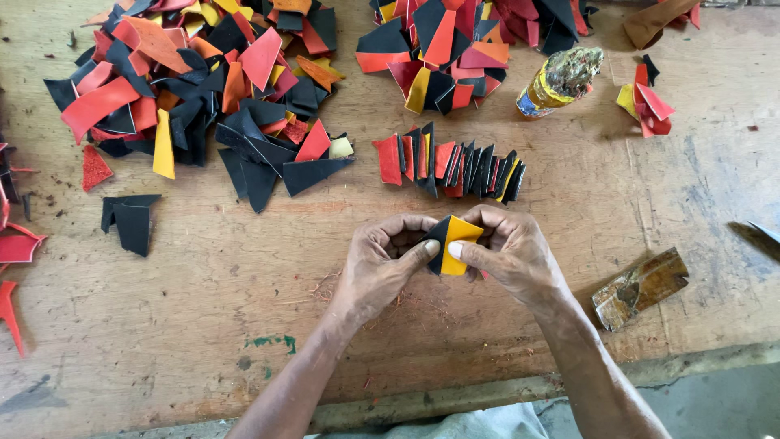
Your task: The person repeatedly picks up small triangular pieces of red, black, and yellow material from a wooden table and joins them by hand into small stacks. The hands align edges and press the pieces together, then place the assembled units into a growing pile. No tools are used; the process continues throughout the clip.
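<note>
My left hand (383,262) and my right hand (510,252) meet over the middle of a worn wooden table (203,325). Together they pinch a small folded piece of leather, yellow on one face and black on the other (452,244), with both thumbs pressed on it. Just beyond the hands a row of folded pieces (451,165) in red, black and yellow stands on edge, packed side by side.
A big heap of red, orange, black and yellow offcuts (203,81) lies at the back left, another heap (463,45) at the back centre. A glue-crusted tin (561,81) lies on its side. A flat wooden block (640,286) sits at right. Loose scraps (130,221) lie left.
</note>
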